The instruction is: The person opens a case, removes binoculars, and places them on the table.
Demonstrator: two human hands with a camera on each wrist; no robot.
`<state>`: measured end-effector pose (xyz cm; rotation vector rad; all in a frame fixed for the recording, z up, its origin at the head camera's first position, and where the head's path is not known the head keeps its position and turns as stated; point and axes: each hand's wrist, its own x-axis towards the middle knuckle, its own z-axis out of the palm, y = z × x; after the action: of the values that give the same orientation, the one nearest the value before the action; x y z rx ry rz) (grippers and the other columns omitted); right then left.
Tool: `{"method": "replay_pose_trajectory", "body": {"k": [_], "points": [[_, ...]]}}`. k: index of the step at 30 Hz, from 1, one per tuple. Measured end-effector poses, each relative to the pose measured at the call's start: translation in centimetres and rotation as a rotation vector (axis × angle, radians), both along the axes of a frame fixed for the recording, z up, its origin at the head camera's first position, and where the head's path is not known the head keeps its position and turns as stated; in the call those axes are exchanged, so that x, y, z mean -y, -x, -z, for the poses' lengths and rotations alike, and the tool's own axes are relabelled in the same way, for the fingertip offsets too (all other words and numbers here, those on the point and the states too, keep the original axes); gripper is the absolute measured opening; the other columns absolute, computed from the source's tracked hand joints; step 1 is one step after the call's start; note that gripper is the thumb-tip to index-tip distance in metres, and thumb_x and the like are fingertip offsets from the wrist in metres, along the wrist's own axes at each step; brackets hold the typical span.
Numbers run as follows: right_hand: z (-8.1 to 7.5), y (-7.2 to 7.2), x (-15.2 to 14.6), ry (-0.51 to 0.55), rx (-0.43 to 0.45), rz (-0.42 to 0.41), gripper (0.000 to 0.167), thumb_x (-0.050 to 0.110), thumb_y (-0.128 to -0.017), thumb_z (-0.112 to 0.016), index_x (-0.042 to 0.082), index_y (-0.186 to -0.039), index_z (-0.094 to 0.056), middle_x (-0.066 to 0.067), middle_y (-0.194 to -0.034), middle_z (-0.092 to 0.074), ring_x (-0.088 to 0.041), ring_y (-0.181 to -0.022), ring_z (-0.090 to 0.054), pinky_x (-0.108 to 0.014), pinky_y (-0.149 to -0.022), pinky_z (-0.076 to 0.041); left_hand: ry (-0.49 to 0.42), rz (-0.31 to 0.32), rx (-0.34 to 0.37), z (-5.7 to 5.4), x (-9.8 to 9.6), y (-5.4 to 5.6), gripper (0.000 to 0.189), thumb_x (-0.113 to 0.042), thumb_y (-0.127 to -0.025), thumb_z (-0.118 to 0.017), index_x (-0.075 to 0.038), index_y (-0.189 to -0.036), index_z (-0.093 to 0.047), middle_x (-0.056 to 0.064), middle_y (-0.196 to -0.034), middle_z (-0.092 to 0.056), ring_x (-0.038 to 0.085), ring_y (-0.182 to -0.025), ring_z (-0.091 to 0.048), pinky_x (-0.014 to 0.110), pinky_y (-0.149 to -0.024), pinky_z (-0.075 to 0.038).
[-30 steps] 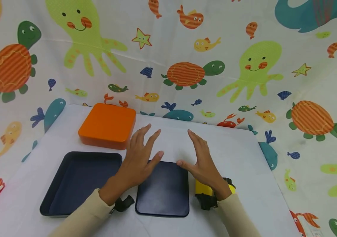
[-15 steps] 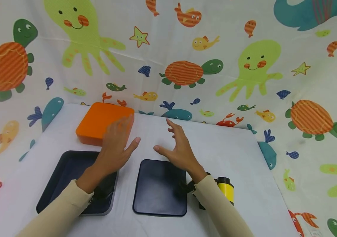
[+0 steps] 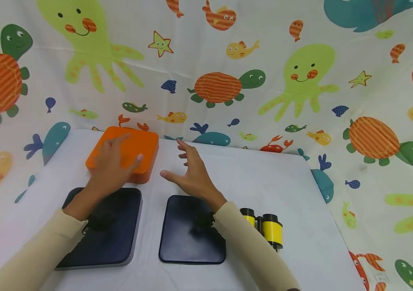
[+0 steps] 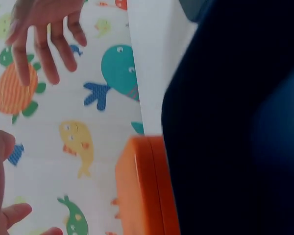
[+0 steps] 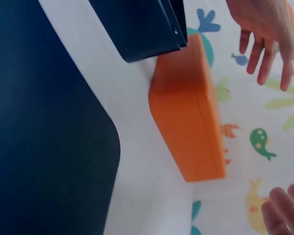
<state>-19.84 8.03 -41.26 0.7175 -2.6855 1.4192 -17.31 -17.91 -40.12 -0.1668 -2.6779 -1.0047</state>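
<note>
My left hand [image 3: 110, 165] is raised over the orange lidded box [image 3: 126, 147], its fingers spread and holding nothing. My right hand [image 3: 191, 173] hovers above the far edge of the smaller dark navy flat tray or lid [image 3: 188, 246], thumb apart from the fingers, palm facing left. Under my left wrist lies the larger dark navy box [image 3: 122, 238], partly covered by the hand and sleeve. In the left wrist view a seam runs along the orange box [image 4: 142, 191]. Seen from the right wrist, both the left hand [image 5: 264, 39] and right fingers [image 5: 284, 210] are free of objects.
Yellow-and-black binoculars [image 3: 272, 232] stand right of the flat tray, partly behind the right sleeve. Everything rests on a white-covered table [image 3: 264, 178]. A curtain [image 3: 177, 97] printed with sea animals hangs behind the table's far edge.
Both hands have moved left, the left one from between the tray and box to over the orange box. The objects keep their places; the head view has shifted slightly.
</note>
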Motion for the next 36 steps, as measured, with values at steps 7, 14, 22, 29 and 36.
{"method": "replay_pose_trajectory", "body": {"k": [7, 14, 22, 29, 36], "points": [[0.6, 0.7, 2.5, 0.025, 0.016, 0.008, 0.096, 0.057, -0.089, -0.08, 0.037, -0.167, -0.027, -0.003, -0.161, -0.046, -0.024, -0.135, -0.058, -0.049, -0.11, -0.055, -0.027, -0.052, -0.021, -0.7, 1.9, 0.5, 0.078, -0.044, -0.098, -0.071, -0.003, -0.157, -0.041, 0.033, -0.143, -0.048, 0.055, -0.129, -0.038, 0.074, -0.099, -0.028], [0.5, 1.6, 4.9, 0.025, 0.073, 0.057, 0.095, 0.06, -0.088, -0.079, 0.033, -0.166, -0.032, 0.0, -0.156, -0.051, -0.017, -0.128, -0.06, -0.043, -0.106, -0.058, -0.014, -0.07, 0.019, -0.4, 4.2, 1.8, 0.087, -0.049, -0.093, -0.077, -0.006, -0.159, -0.042, 0.033, -0.143, -0.05, 0.055, -0.128, -0.038, 0.07, -0.098, -0.031], [1.2, 3.4, 6.6, 0.01, 0.176, 0.108, 0.094, 0.056, -0.088, -0.083, 0.027, -0.165, -0.035, -0.004, -0.15, -0.056, -0.027, -0.128, -0.063, -0.037, -0.098, -0.061, -0.021, -0.074, 0.166, 0.2, 7.8, 3.5, 0.097, -0.05, -0.09, -0.083, -0.006, -0.162, -0.036, 0.035, -0.147, -0.042, 0.054, -0.131, -0.04, 0.074, -0.101, -0.047], [2.3, 4.8, 7.7, 0.008, 0.267, 0.125, 0.093, 0.051, -0.085, -0.087, 0.027, -0.161, -0.039, -0.008, -0.145, -0.058, -0.027, -0.124, -0.062, -0.034, -0.092, -0.062, -0.051, -0.034, 0.335, 1.1, 10.7, 4.6, 0.105, -0.05, -0.09, -0.082, -0.002, -0.165, -0.025, 0.04, -0.155, -0.031, 0.059, -0.135, -0.038, 0.076, -0.104, -0.046], [3.1, 5.9, 8.5, -0.037, 0.305, 0.16, 0.096, 0.052, -0.082, -0.09, 0.026, -0.16, -0.04, -0.007, -0.14, -0.06, -0.02, -0.115, -0.061, -0.033, -0.089, -0.062, -0.067, 0.01, 0.453, 1.9, 12.3, 5.7, 0.12, -0.056, -0.087, -0.083, -0.004, -0.168, -0.013, 0.04, -0.159, -0.026, 0.059, -0.139, -0.033, 0.077, -0.109, -0.041]]}}
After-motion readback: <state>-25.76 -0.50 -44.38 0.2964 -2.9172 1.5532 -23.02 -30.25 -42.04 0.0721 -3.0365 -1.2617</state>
